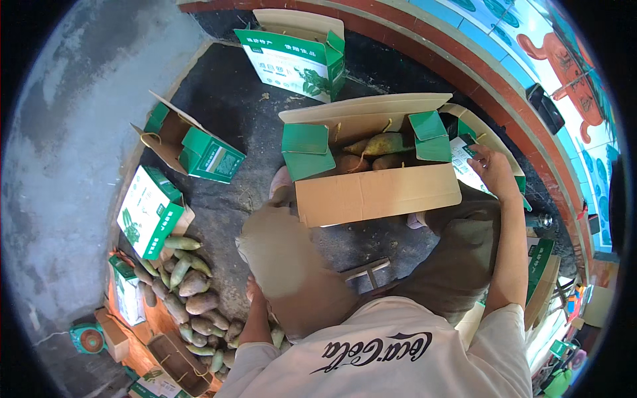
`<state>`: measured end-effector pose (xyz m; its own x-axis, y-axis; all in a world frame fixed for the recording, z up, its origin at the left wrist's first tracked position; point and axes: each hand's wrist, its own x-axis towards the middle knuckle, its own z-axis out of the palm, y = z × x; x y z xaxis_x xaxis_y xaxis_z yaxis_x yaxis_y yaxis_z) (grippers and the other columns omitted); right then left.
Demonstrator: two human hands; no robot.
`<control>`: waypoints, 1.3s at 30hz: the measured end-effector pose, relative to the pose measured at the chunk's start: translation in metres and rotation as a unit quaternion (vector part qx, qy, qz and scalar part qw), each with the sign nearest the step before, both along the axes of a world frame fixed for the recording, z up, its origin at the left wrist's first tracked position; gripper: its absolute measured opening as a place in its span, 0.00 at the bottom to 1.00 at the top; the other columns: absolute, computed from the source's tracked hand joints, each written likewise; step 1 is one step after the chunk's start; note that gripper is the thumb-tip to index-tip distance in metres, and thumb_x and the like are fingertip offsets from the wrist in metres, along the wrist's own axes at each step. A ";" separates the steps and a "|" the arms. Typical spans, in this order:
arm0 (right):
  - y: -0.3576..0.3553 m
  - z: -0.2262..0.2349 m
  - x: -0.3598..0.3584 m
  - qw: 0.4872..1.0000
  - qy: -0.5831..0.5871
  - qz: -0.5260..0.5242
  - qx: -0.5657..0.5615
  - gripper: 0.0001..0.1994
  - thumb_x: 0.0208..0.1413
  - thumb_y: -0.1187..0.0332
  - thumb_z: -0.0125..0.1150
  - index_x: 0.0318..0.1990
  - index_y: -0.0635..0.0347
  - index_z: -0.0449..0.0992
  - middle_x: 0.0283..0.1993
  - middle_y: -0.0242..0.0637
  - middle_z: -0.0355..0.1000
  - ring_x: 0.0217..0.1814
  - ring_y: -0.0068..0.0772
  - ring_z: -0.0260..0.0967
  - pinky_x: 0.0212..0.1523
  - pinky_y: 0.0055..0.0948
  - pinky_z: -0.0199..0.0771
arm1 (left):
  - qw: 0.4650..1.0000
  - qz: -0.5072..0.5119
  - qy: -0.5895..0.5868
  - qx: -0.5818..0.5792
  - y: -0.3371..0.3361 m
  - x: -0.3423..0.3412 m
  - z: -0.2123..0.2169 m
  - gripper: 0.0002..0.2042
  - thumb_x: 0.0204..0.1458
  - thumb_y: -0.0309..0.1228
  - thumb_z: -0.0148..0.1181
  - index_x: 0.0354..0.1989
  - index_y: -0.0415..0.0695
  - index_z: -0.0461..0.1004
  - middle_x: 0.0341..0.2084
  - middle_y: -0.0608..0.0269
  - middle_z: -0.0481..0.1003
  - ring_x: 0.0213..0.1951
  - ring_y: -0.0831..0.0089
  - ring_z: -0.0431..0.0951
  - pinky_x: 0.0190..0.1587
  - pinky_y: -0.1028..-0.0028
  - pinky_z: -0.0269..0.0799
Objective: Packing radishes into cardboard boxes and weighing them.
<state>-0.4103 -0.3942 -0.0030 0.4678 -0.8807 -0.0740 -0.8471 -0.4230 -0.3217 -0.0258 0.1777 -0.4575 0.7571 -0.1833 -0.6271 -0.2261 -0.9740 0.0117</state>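
Observation:
An open green-and-white carton [378, 196] stands between my feet, flaps spread, with several long, soil-covered radishes [385, 144] inside, green and brownish. Just right of it, my right hand [494, 171] is at the white side of another green-and-white box [466, 159]. Its fingers are bent and apart; I cannot tell whether they touch the box. Low beside my left knee is my left hand [254, 290], its fingers mostly hidden, close to a heap of radishes [199, 292] on the floor. What it holds, if anything, does not show.
Another carton [292, 63] stands open at the far side. On the left are an open box [192, 149] and a tipped one [151, 212]. A brown tray [178, 361] lies lower left. A low stool [365, 270] shows between my legs. A tiled wall [511, 73] bounds the right.

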 end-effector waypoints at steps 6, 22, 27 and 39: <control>0.007 0.004 0.007 0.999 -0.026 0.026 -0.012 0.17 0.47 0.68 0.62 0.45 0.62 0.74 0.34 0.47 0.75 0.35 0.44 0.73 0.37 0.37 0.71 | 0.934 0.227 -0.040 -0.272 -0.008 0.021 0.098 0.29 0.44 0.33 0.63 0.52 0.39 0.56 0.45 0.43 0.68 0.47 0.47 0.70 0.48 0.60 0.68; 0.029 -0.009 0.005 0.989 -0.061 0.129 -0.048 0.17 0.46 0.65 0.61 0.44 0.61 0.74 0.34 0.47 0.74 0.39 0.47 0.72 0.40 0.39 0.71 | 0.702 -0.058 -0.154 -0.693 -0.276 -0.012 0.490 0.28 0.44 0.22 0.63 0.54 0.35 0.57 0.48 0.53 0.66 0.50 0.67 0.68 0.55 0.69 0.61; 0.029 -0.004 0.004 0.993 -0.022 0.115 0.015 0.17 0.48 0.60 0.59 0.45 0.57 0.75 0.39 0.47 0.74 0.45 0.48 0.71 0.46 0.41 0.70 | 0.685 -0.162 0.024 -0.710 -0.349 -0.053 0.504 0.23 0.44 0.21 0.62 0.50 0.39 0.62 0.44 0.59 0.68 0.48 0.72 0.68 0.53 0.72 0.63; 0.031 -0.005 0.000 0.991 -0.033 0.127 -0.012 0.17 0.47 0.61 0.61 0.45 0.57 0.75 0.37 0.45 0.74 0.43 0.46 0.71 0.45 0.40 0.70 | 0.802 -0.472 -0.170 -0.323 -0.454 -0.099 0.421 0.36 0.41 0.34 0.65 0.60 0.43 0.55 0.50 0.47 0.68 0.50 0.51 0.70 0.52 0.62 0.66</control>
<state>-0.4102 -0.3631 -0.0084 0.6783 -0.7346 -0.0172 -0.6897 -0.6284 -0.3597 -0.1250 -0.2768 -0.0368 0.1966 -0.9795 0.0433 -0.9567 -0.1819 0.2272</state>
